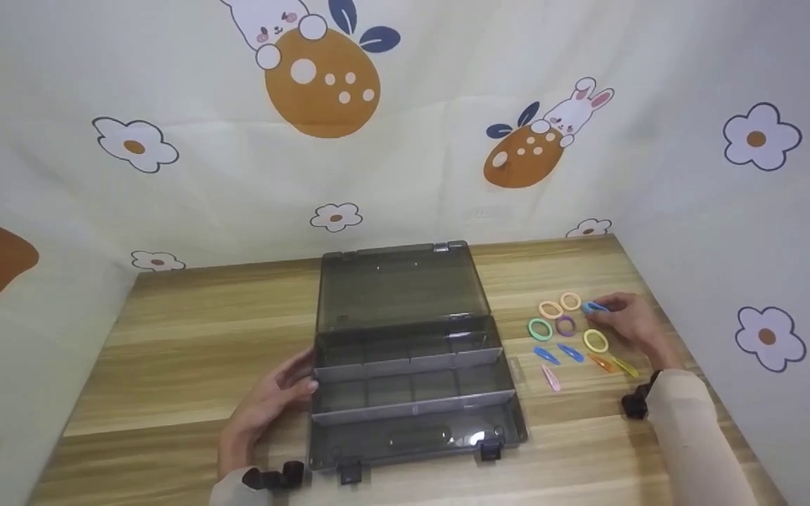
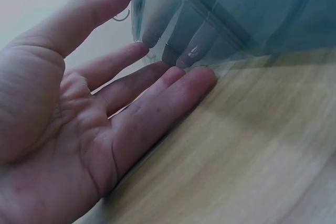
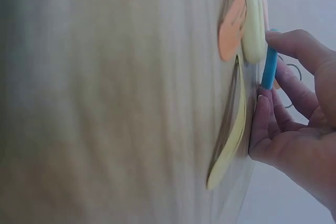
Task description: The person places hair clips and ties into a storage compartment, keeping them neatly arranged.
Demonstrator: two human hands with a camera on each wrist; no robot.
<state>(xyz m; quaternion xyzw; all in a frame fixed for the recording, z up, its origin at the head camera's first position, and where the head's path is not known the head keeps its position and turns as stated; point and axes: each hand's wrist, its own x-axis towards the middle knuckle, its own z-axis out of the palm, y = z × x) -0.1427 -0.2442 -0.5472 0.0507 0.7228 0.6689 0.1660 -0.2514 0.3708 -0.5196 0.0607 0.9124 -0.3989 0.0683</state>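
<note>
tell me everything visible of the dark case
The case is smoky grey, translucent and plastic-looking. Its lid is open, swung back. Long walls part it into three rows, the rear two subdivided. Two latches sit along the front edge. It lies on the wood-grained table; the left hand touches its left side.

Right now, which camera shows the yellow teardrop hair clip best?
The right wrist view: the yellow teardrop hair clip appears large and near. The head view shows it small, beside an orange hair clip; the left wrist view misses it.
</note>
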